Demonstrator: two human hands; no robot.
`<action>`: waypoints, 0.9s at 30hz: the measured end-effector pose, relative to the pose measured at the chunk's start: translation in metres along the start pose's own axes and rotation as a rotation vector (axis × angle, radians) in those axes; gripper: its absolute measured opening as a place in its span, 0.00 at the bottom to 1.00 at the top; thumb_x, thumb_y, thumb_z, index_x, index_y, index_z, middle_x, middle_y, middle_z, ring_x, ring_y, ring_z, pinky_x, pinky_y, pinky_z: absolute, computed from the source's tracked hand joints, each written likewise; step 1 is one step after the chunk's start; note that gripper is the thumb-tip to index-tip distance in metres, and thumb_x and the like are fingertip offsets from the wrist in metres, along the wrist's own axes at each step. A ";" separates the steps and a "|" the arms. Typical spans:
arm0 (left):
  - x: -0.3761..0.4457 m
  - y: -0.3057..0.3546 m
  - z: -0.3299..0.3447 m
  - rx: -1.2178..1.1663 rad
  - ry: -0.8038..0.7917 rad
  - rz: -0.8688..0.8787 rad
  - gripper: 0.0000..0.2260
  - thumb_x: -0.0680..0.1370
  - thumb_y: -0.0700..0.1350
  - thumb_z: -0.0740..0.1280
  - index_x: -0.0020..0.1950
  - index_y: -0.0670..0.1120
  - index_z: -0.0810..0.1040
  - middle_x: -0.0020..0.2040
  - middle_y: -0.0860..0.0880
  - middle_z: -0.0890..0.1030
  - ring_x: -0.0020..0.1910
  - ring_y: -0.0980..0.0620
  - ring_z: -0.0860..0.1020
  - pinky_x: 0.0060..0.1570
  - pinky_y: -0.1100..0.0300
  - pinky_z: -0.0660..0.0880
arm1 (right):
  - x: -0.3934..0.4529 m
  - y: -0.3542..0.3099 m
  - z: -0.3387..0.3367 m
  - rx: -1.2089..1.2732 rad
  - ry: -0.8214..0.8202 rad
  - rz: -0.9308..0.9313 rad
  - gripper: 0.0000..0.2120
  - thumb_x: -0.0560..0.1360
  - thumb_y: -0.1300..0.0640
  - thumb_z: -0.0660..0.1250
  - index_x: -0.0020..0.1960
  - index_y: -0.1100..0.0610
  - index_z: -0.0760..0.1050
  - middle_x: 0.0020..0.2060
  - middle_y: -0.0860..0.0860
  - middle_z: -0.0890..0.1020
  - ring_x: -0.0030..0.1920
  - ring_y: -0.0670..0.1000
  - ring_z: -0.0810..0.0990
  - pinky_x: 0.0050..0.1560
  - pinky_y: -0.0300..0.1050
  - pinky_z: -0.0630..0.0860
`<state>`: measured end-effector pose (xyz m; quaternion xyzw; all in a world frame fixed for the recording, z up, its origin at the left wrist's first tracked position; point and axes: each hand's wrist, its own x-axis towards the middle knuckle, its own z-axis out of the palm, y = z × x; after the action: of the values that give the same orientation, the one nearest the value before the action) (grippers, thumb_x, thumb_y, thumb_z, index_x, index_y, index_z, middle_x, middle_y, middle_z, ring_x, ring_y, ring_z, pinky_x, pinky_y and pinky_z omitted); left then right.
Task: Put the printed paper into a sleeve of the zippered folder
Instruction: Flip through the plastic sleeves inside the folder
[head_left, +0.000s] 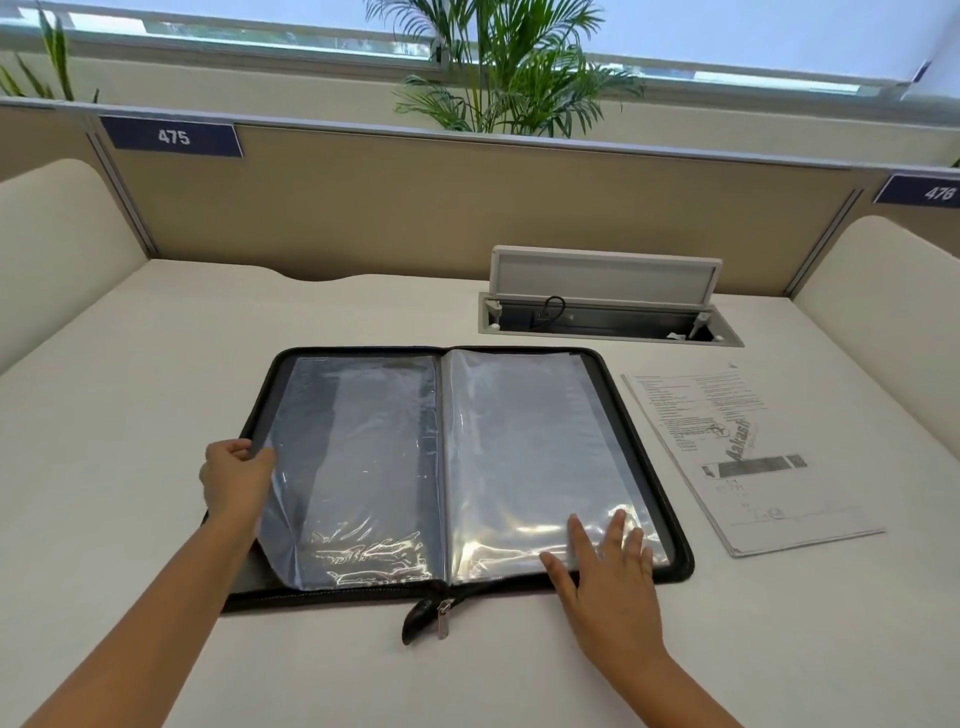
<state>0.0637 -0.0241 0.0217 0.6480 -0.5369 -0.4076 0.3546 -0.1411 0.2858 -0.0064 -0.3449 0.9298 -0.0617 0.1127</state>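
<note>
White desk (156, 364), booth partition (389, 208), open cable hatch (608, 317), palm plant (504, 67). Zippered folder (636, 415) lies open, printed paper (748, 457) beside it. Left hand (236, 480) pinches a sleeve (353, 467); right hand (605, 577) rests flat.

One zippered folder (644, 441) lies open on the desk (156, 364), showing two clear sleeves (358, 457). One printed paper (748, 457) lies to its right. Two hands are in view: left hand (236, 480), right hand (605, 582). One open cable box (608, 312) sits far right. Two number signs (174, 136) and two plants (498, 67) stand beyond.
</note>
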 end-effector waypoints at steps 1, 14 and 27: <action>-0.001 0.001 0.000 0.024 -0.001 0.028 0.16 0.74 0.40 0.66 0.61 0.40 0.70 0.61 0.37 0.73 0.52 0.40 0.74 0.53 0.50 0.71 | 0.000 -0.001 0.001 -0.004 0.003 -0.003 0.33 0.76 0.33 0.42 0.76 0.46 0.42 0.75 0.61 0.39 0.75 0.61 0.38 0.75 0.54 0.39; -0.032 0.026 0.024 0.598 -0.289 0.515 0.11 0.76 0.46 0.64 0.57 0.45 0.78 0.63 0.45 0.76 0.62 0.45 0.72 0.67 0.40 0.56 | 0.008 -0.024 -0.002 0.435 0.078 -0.186 0.30 0.79 0.45 0.56 0.75 0.57 0.52 0.70 0.39 0.29 0.76 0.50 0.55 0.69 0.45 0.68; -0.067 0.045 0.029 -0.012 -0.673 0.163 0.18 0.77 0.58 0.57 0.53 0.45 0.75 0.44 0.47 0.82 0.40 0.48 0.82 0.40 0.60 0.76 | -0.003 -0.098 -0.017 0.339 -0.108 -0.817 0.28 0.79 0.48 0.58 0.76 0.52 0.52 0.72 0.36 0.36 0.76 0.49 0.51 0.71 0.39 0.56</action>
<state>0.0127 0.0330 0.0597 0.4300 -0.6714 -0.5719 0.1929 -0.0817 0.2140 0.0297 -0.6635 0.6866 -0.2349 0.1823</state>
